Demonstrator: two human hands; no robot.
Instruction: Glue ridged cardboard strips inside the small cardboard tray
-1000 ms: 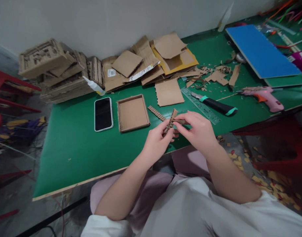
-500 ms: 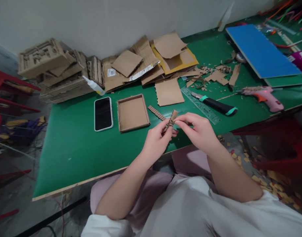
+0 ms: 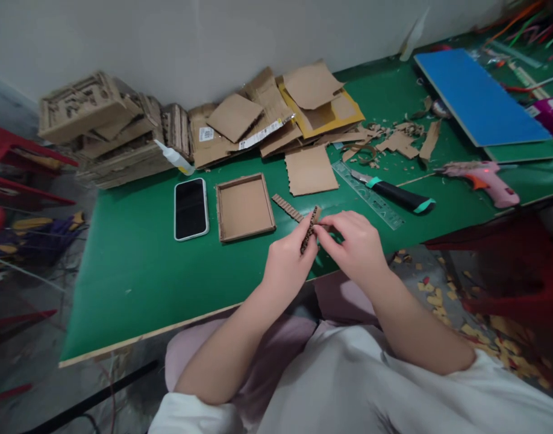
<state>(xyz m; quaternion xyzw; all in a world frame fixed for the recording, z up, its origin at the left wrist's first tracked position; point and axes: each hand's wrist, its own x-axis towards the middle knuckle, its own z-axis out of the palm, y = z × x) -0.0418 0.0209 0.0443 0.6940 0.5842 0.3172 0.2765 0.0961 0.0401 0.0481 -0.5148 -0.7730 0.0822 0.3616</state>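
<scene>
My left hand (image 3: 286,260) is closed on a short cardboard strip (image 3: 309,230), its fluted edge facing up between thumb and fingers. Thumb and forefinger of my right hand (image 3: 354,242) pinch at the same strip's right side; a thin brown bit shows at those fingertips, partly hidden. Just beyond my left fingers a ribbed cardboard strip (image 3: 286,206) lies on the table. To the left sits a shallow square cardboard tray (image 3: 221,212) with raised walls. A square cardboard piece (image 3: 311,171) lies flat behind my hands.
A phone (image 3: 190,210) lies left of the tray. Right of my hands are a clear ruler (image 3: 385,212), a utility knife (image 3: 400,194) and a pink glue gun (image 3: 488,178). Cardboard sheets (image 3: 235,117), stacked cardboard frames (image 3: 84,105), a glue bottle (image 3: 174,158) and a blue board (image 3: 479,96) stand behind.
The strip in my left hand has turned so its fluted edge shows more upright. My right fingers have shifted slightly down and left, staying against it.
</scene>
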